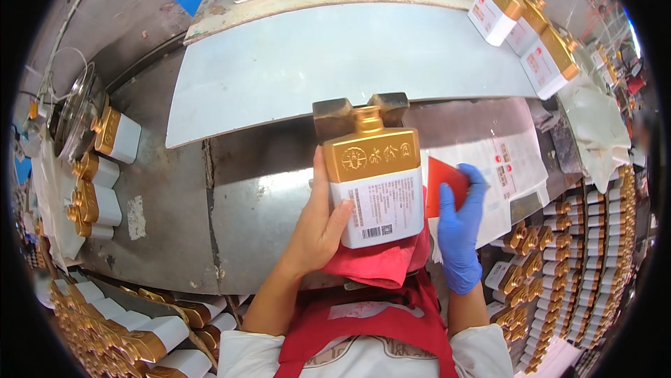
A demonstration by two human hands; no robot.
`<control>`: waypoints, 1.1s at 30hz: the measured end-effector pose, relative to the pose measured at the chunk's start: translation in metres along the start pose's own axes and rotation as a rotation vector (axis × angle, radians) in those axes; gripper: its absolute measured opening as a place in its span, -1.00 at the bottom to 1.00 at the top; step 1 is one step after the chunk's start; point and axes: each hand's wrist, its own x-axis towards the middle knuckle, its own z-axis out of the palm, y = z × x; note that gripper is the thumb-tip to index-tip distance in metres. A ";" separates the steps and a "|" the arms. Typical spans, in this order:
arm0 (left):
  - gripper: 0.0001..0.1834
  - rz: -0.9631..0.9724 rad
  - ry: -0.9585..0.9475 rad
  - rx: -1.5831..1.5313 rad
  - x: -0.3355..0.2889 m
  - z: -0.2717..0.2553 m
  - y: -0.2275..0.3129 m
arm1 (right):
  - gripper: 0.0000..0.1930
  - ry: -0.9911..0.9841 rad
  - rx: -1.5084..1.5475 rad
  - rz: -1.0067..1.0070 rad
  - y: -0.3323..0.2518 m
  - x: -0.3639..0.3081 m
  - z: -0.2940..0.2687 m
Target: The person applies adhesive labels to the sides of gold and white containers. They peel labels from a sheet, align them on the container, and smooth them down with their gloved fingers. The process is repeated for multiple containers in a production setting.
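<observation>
Over the middle of the worktop (265, 214), before the person's red apron (367, 322), one gold-and-white bottle (381, 193) is held with its neck pointing away from the wearer and its printed white panel facing up to the camera. The bare left hand (316, 234) grips it along its left side, thumb flat on the front edge and fingers closed against the flank (the underside of the grip is hidden). The right hand (460, 227), in a blue glove, pinches a red card (446, 186) between thumb and fingers; the card sits just beside the bottle's right side, and contact between them cannot be determined. Beneath the bottle's base, a red cloth (381, 262) is noted. Dark blocks (331, 119) stand behind the neck, and printed sheets (504, 151) lie to the right. Beyond is a pale board (349, 53), with three similar bottles (535, 35) at its right end. Further bottles occupy the worktop's left side (105, 193), with dense rows at lower right (559, 273).
</observation>
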 end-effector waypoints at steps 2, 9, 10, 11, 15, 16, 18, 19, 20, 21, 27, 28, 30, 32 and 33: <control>-0.26 0.018 0.011 -0.009 0.000 -0.001 -0.002 | -0.65 0.103 0.218 -0.004 -0.012 0.014 0.004; -0.22 -0.133 0.062 -0.479 -0.013 -0.009 -0.013 | -0.74 -0.640 -0.134 -0.983 -0.039 0.003 0.009; -0.13 -0.148 0.064 -0.468 -0.017 -0.011 -0.013 | -0.77 -0.734 -0.090 -0.977 -0.031 -0.003 -0.003; -0.05 -0.164 0.065 -0.457 -0.021 -0.013 -0.014 | -0.75 -0.829 -0.091 -0.909 -0.028 -0.009 -0.012; 0.25 -0.064 -0.014 -0.432 -0.033 -0.011 -0.025 | -0.70 -0.813 0.070 -0.728 -0.029 0.003 -0.024; 0.26 -0.050 -0.011 -0.396 -0.034 -0.007 -0.024 | -0.68 -0.727 0.155 -0.709 -0.029 0.017 -0.020; 0.30 -0.026 0.010 -0.329 -0.040 0.003 -0.025 | -0.65 -0.464 0.098 -0.760 -0.041 0.051 -0.008; 0.31 -0.042 0.021 -0.221 -0.038 0.005 -0.025 | -0.69 -0.442 0.063 -0.766 -0.037 0.059 -0.005; 0.33 -0.063 0.031 -0.113 -0.038 0.009 -0.026 | -0.70 -0.498 0.045 -0.793 -0.027 0.051 -0.008; 0.32 -0.075 0.072 -0.079 -0.032 0.020 -0.021 | -0.71 -0.561 0.028 -0.826 -0.016 0.038 -0.014; 0.29 -0.058 0.123 -0.052 -0.025 0.029 -0.017 | -0.65 -0.688 0.148 -0.623 -0.005 -0.006 -0.042; 0.28 -0.053 0.133 -0.148 -0.023 0.031 -0.016 | -0.64 -0.653 0.175 -0.591 -0.017 0.011 -0.036; 0.27 -0.061 0.169 -0.213 -0.026 0.034 -0.017 | -0.65 -0.384 0.067 -0.728 -0.029 0.033 -0.014; 0.28 -0.061 0.184 -0.163 -0.028 0.034 -0.026 | -0.69 -0.415 0.078 -0.774 -0.024 0.029 -0.004; 0.22 -0.053 0.204 -0.214 -0.027 0.036 -0.022 | -0.72 -0.510 0.097 -0.800 -0.017 0.012 -0.004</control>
